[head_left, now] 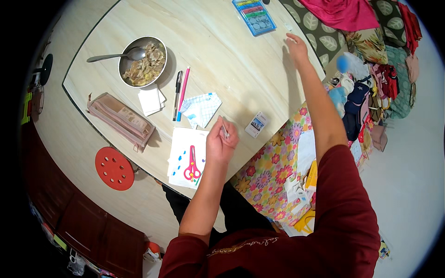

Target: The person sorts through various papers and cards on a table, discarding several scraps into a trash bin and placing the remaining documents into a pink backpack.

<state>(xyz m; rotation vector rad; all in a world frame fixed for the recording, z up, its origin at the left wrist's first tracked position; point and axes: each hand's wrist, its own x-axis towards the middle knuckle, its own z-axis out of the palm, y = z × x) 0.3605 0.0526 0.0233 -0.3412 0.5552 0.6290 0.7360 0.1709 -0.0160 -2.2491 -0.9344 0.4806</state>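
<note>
My left hand [221, 141] is closed over the near part of the table, its fingers around a small thin silvery thing [225, 130] whose kind I cannot make out. Just beyond it lies a folded piece of blue-lined paper [201, 109]. Pink-handled scissors [192, 166] rest on a white sheet [181, 145] beside my left wrist. Toward the far right edge of the table, my right hand [296, 47] reaches out with its fingers apart and nothing in them. A small white piece [288, 27] lies near its fingertips.
At left stand a metal bowl of food [150, 69] with a spoon [106, 58] and a pink pencil case [121, 119]. A black pen [177, 95], pink pen [185, 85], small printed box [257, 124] and blue case [254, 17] lie about. Clothes [359, 97] pile beyond the right edge.
</note>
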